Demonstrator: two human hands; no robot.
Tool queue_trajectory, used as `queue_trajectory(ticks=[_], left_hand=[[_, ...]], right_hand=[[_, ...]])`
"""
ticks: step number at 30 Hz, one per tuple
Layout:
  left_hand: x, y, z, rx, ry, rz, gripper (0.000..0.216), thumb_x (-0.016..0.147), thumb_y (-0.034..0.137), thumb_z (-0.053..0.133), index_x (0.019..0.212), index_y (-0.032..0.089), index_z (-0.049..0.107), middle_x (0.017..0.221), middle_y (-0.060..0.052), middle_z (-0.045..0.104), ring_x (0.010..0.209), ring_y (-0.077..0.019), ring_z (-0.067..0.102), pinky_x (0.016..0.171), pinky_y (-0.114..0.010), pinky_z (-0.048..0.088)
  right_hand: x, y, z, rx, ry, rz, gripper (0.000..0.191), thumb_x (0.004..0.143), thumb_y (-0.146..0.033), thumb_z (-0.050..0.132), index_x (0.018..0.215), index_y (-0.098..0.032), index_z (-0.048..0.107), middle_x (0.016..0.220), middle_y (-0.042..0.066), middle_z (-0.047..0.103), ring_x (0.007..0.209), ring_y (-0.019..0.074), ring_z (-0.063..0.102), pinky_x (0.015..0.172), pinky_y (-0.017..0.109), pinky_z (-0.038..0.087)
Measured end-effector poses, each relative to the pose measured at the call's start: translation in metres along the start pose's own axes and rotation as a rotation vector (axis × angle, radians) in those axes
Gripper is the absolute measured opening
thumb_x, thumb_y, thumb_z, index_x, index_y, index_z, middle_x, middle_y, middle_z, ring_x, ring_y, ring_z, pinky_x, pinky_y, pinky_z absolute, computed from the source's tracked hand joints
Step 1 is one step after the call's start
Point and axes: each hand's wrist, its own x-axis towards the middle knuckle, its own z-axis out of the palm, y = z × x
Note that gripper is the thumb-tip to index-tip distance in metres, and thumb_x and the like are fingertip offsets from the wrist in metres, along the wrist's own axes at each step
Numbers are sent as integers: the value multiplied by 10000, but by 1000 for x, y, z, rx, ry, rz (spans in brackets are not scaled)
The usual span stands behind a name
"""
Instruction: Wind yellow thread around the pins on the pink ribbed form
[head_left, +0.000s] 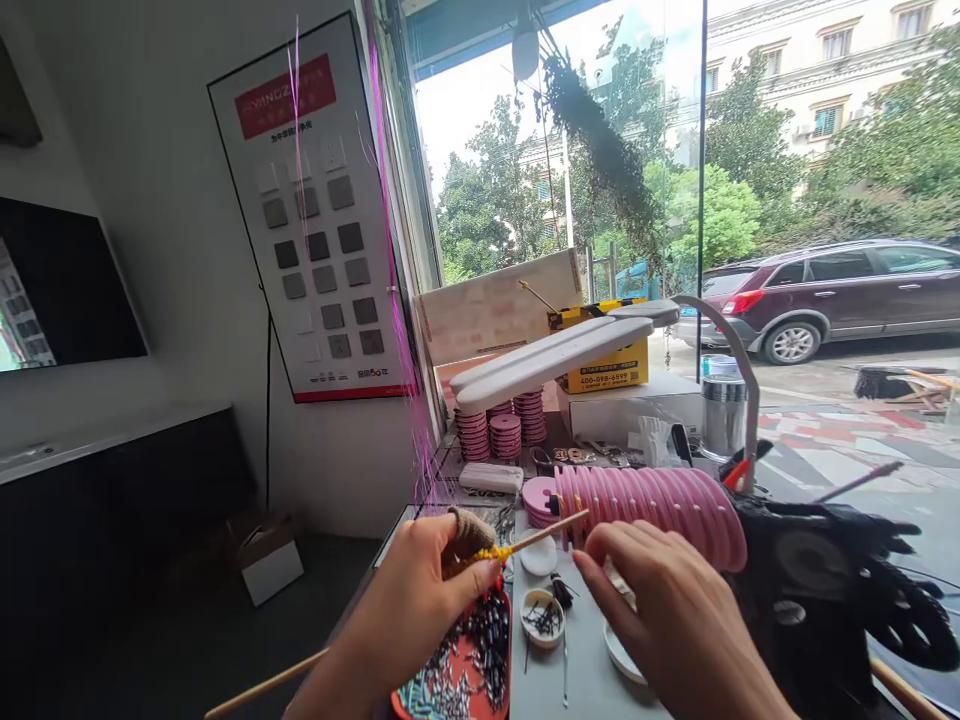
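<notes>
Stick (544, 531) pinched in left hand (431, 570).
The stick extends from the thumb-and-finger grip toward the right hand (660, 590), curled near the tip; the right hand's hold cannot be determined. Below the grip, a red tray (510, 630) contains small parts (491, 650); right of the tray, a cup (541, 643) contains dark pins (541, 618).

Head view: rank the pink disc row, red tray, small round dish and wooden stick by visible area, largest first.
1. Pink disc row
2. Red tray, partly hidden
3. Small round dish
4. Wooden stick, longer than the dish but thin
</notes>
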Motion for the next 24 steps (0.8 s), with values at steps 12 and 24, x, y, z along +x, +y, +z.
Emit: queue_trajectory(ticks=[12,24], left_hand=[[0,7,2,45,-48,-15,146,758,300,581,762,164,636,734,8,639,691,-125,530,641,-223,394],[-1,0,-3,120,8,-48,189,759,346,583,741,164,627,710,12,616,685,-129,518,625,-232,361]], right_hand=[[-10,-18,26,845,-115,82,253,903,-382,473,787,-199,603,740,-2,580,675,124,527,606,202,410],[7,13,-9,-229,250,100,320,913,-375,371,668,-227,515,708,0,558,682,198,501,608,310,305]])
